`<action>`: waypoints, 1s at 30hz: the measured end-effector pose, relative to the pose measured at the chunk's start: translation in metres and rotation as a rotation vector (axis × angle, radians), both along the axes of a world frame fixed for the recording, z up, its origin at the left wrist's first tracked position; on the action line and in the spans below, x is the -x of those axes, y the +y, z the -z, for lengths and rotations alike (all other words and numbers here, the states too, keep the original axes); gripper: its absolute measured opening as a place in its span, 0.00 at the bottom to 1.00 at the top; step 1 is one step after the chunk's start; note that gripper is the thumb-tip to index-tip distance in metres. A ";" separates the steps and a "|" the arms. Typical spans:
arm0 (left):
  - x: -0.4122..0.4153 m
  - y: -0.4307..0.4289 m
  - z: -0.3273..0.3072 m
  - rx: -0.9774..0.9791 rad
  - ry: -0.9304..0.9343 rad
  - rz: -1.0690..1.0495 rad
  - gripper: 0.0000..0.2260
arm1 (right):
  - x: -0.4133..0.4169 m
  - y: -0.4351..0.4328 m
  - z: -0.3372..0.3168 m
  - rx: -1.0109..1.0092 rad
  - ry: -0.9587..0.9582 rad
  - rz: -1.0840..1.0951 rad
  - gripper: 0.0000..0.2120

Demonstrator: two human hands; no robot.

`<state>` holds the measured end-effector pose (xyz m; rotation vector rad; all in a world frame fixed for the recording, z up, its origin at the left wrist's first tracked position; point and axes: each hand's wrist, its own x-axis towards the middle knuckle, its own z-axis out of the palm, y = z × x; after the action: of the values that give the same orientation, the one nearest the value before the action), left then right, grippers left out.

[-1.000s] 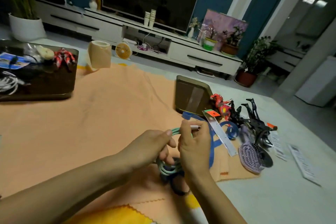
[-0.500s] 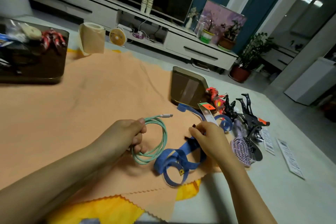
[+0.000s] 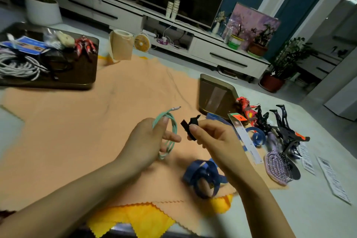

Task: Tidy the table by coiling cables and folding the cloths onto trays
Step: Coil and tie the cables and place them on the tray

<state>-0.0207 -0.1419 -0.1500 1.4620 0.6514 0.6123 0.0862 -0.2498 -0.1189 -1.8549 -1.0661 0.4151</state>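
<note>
Left hand (image 3: pixel 146 141) grip round coiled mint cable (image 3: pixel 169 133), right hand (image 3: pixel 210 137) pinching black strap (image 3: pixel 190 124)

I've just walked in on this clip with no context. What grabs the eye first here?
At centre, the left hand grips a coiled mint-green cable, while the right hand pinches a small black tie beside it. Beneath them a big orange cloth covers much of the table, with a looped blue strap lying near the right wrist. At far left, a dark tray holds a bundle of white cables.
</note>
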 end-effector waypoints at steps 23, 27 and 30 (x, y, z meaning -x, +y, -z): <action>0.010 0.019 -0.008 -0.171 -0.072 -0.161 0.15 | -0.032 0.022 -0.008 -0.331 1.219 0.299 0.07; 0.011 0.032 -0.011 -0.131 -0.094 -0.207 0.15 | -0.040 0.012 -0.009 -0.332 1.314 0.204 0.09; 0.013 0.038 -0.011 -0.106 -0.108 -0.217 0.15 | -0.040 0.008 -0.013 -0.236 1.218 0.131 0.08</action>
<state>-0.0332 -0.1036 -0.1388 1.4554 0.7073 0.9000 0.1258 -0.2419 -0.1062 -1.0882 -0.1343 1.0870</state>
